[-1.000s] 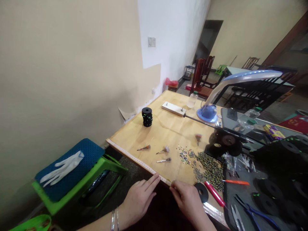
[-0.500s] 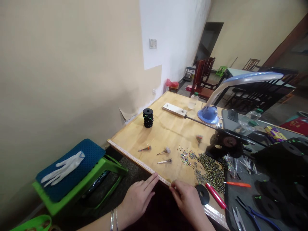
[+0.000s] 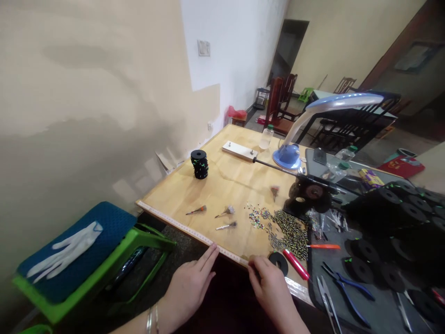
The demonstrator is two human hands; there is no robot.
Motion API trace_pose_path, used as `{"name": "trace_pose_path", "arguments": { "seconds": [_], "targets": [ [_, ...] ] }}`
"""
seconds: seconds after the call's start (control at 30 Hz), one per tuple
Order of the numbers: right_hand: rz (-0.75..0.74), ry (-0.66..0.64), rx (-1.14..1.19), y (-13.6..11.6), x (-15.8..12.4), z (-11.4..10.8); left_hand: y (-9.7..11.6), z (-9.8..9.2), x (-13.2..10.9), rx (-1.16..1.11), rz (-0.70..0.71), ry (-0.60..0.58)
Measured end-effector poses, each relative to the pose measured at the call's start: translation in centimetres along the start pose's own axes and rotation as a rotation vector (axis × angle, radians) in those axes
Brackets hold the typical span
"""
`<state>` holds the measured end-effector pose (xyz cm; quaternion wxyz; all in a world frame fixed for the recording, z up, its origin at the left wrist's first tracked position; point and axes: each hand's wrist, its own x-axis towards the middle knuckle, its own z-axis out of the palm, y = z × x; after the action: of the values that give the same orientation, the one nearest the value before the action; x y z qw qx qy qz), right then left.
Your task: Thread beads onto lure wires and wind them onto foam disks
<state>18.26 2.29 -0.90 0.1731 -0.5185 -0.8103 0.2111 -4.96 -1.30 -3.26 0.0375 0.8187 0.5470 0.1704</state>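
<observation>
My left hand (image 3: 190, 284) is at the table's front edge, fingers stretched out and thumb apart. Its fingertips touch the white measuring tape (image 3: 174, 220) fixed along that edge. To its right, at the tape's near end, my right hand (image 3: 273, 284) has its fingers curled together. Whatever it pinches is too small or hidden to tell. Beside the right hand lie a black foam disc (image 3: 283, 265) and a red tube-shaped tool (image 3: 295, 264). Several small brushes (image 3: 226, 226) lie beyond my hands, near a heap of black-and-yellow beads (image 3: 292, 232).
A black spool (image 3: 199, 166) stands farther back. A white board with a rod (image 3: 239, 151) and a blue lamp (image 3: 287, 157) are at the rear. Pliers (image 3: 351, 287) and many black foam spools (image 3: 368, 208) occupy the grey mat. A glove (image 3: 69, 253) rests on a stool at left.
The view has turned, so the table sits farther left and higher in it. My right hand has shifted right along the edge, closer to the foam disc. The left hand stays at the tape.
</observation>
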Motion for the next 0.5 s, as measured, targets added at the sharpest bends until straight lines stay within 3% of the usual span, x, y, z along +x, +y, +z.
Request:
{"name": "trace_pose_path", "arguments": {
  "seconds": [0.5],
  "targets": [
    [0.011, 0.090, -0.110, 0.33, -0.60, 0.42, 0.38, -0.28, 0.05, 0.036, -0.021, -0.001]
  ]
}}
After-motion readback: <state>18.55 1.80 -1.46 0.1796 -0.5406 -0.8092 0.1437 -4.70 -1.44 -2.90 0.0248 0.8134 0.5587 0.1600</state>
